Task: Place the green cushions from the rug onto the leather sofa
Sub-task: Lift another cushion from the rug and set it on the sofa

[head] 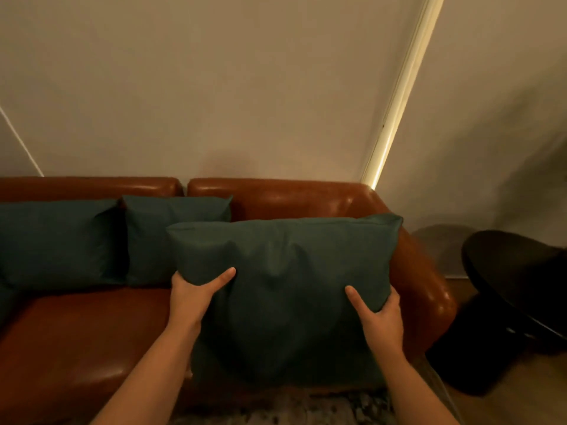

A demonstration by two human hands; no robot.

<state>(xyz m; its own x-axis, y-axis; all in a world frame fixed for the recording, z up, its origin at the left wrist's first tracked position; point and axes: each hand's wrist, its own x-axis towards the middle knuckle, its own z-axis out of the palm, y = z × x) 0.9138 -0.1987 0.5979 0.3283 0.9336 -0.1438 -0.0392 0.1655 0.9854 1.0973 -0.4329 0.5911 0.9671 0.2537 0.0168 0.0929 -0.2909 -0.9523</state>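
Both hands are gripping a large green cushion (291,286) by its side edges. The left hand (196,289) is curling round the left edge, with its thumb lying across the front fabric. The right hand (380,317) is doing the same on the right edge, thumb pointing up. The cushion is standing upright between the hands, over the right end of the brown leather sofa (76,332). Whether its bottom is touching the seat cannot be told.

Left of the left hand and beyond it, two more green cushions (55,240) are leaning side by side against the backrest, the nearer one partly hidden behind the held cushion. A patterned rug (306,406) is lying below both wrists. Well to the right of the right hand, a dark round piece of furniture (515,271) is standing on the floor.
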